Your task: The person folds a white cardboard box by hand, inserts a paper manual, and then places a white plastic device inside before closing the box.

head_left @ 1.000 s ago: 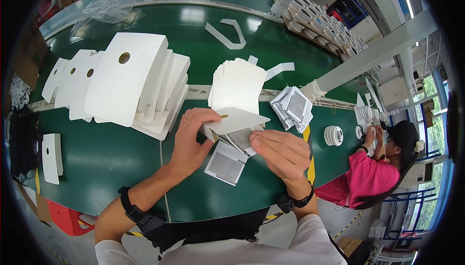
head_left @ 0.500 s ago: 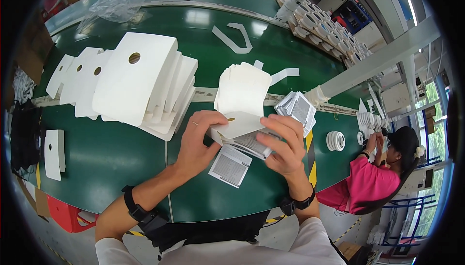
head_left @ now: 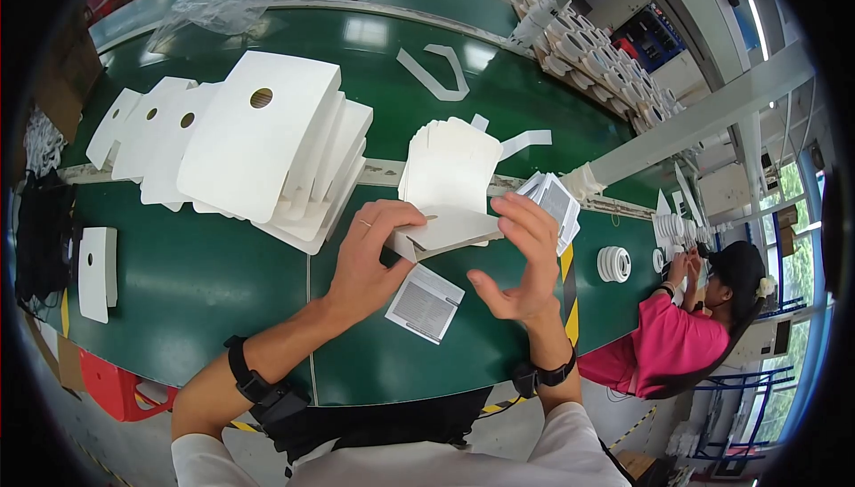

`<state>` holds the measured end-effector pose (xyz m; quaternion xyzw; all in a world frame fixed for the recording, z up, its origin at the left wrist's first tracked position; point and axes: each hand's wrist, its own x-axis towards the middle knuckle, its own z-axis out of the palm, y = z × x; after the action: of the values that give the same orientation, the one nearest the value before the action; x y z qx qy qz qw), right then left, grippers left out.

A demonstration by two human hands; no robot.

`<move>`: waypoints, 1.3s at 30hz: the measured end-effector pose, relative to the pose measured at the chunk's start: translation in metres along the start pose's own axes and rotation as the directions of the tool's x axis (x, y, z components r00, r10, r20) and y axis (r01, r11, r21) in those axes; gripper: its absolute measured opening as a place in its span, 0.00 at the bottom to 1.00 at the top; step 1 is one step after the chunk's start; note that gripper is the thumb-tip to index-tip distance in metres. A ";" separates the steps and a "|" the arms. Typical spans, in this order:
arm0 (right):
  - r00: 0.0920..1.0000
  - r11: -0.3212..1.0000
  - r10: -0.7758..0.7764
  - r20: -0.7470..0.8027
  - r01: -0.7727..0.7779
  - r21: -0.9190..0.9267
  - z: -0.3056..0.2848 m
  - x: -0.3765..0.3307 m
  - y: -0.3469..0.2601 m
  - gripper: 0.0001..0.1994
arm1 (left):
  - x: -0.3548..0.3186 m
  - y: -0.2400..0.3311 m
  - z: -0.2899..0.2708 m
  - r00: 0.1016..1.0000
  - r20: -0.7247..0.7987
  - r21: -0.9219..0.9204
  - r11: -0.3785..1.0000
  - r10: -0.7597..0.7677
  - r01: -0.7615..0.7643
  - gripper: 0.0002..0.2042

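My left hand [head_left: 370,251] grips the left end of a folded white card box [head_left: 454,228], its fingers on top and its thumb below. The box has a round hole that the fingertips partly cover. My right hand [head_left: 523,264] stands open at the box's right end, thumb and fingers spread and nothing between them. Just below the box, a printed leaflet [head_left: 425,303] lies flat on the green table. Beyond the box leans a stack of flat white cards [head_left: 452,162]. A pile of printed leaflets [head_left: 558,209] sits behind my right hand, partly hidden by it.
Large white card blanks with holes [head_left: 267,131] are heaped at the left. A small white card box [head_left: 96,273] lies at the far left. White rings [head_left: 614,263] stand at the right, near a co-worker in a pink top [head_left: 677,344]. Paper strips [head_left: 434,77] lie farther back.
My right hand has come off the box's right end and opened. The printed leaflets that showed under the box's front edge are no longer visible. My left hand keeps its hold.
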<state>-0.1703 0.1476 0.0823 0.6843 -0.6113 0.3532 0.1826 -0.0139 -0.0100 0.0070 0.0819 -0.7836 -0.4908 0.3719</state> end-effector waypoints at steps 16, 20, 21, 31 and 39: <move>0.945 0.967 -0.225 -0.238 0.246 0.062 -0.007 0.098 -0.025 0.23 | -0.013 -0.018 0.011 0.993 -0.007 0.130 0.984 -0.121 0.121 0.25; 0.843 0.856 -0.517 -0.149 0.508 -0.097 0.017 0.162 -0.042 0.25 | -0.013 -0.018 0.009 0.994 -0.003 0.142 0.984 -0.113 0.112 0.23; 0.842 0.838 -0.539 -0.023 0.533 -0.120 0.031 0.169 -0.042 0.26 | -0.011 -0.017 0.010 0.995 -0.027 0.137 0.986 -0.096 0.099 0.23; 0.975 0.978 -0.208 0.078 0.205 0.035 0.051 0.093 -0.039 0.30 | -0.015 -0.020 0.018 0.998 -0.054 0.080 0.996 -0.037 0.041 0.16; 0.993 0.995 -0.016 0.114 0.005 0.095 0.047 0.057 -0.029 0.26 | -0.010 -0.017 0.020 0.989 -0.149 0.032 0.999 0.003 0.002 0.12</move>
<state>-0.1300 0.0809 0.0959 0.7146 -0.5996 0.3410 0.1165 -0.0241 0.0005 -0.0173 0.1243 -0.7616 -0.4704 0.4281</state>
